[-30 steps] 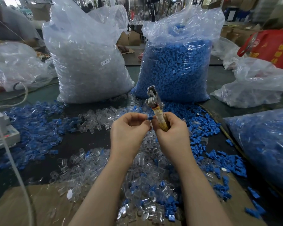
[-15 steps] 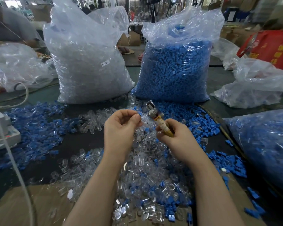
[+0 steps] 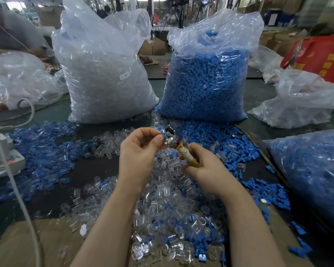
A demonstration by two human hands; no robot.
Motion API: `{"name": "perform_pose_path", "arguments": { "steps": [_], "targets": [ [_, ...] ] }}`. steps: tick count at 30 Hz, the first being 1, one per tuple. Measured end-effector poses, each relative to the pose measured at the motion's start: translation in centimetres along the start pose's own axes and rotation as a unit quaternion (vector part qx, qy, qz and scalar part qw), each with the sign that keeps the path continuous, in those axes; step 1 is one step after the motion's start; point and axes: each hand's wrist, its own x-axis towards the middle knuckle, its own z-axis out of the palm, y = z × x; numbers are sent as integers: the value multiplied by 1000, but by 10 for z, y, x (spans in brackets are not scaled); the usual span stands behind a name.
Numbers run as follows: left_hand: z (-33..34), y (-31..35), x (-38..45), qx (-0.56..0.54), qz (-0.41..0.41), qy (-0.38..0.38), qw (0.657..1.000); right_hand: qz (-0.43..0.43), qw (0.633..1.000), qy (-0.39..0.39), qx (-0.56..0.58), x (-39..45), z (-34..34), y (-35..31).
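My right hand point(image 3: 204, 166) grips a small tool point(image 3: 178, 146) by its tape-wrapped yellowish handle; its metal head points up and to the left. My left hand point(image 3: 141, 149) pinches a small blue plastic piece point(image 3: 163, 134) between thumb and fingers, right against the tool's metal head. Both hands hover above a heap of loose clear plastic caps point(image 3: 168, 193) mixed with blue pieces on the dark table.
A big bag of clear caps point(image 3: 104, 74) and a big bag of blue pieces point(image 3: 206, 81) stand behind. Another blue-filled bag point(image 3: 314, 170) lies at right. Loose blue pieces point(image 3: 39, 151) spread left. A white device point(image 3: 2, 157) and hose point(image 3: 17, 189) sit at left; cardboard point(image 3: 37, 243) lies near me.
Both hands dropped lower and apart, then came back together. The tool has tilted from nearly upright to leaning left, and my left hand now brings a blue piece to its head.
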Motion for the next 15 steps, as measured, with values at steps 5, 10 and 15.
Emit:
{"name": "perform_pose_path", "arguments": {
  "steps": [5,10,15],
  "targets": [
    [0,1,0,-14,-3,-2,1000,1,1000,4,-22,0,2,-1],
    [2,3,-1,-34,-4,-2,999,-11,997,45,-57,-1,5,-3],
    [0,6,1,-29,-8,5,1000,-16,997,47,-53,0,8,-4]
  ]
}}
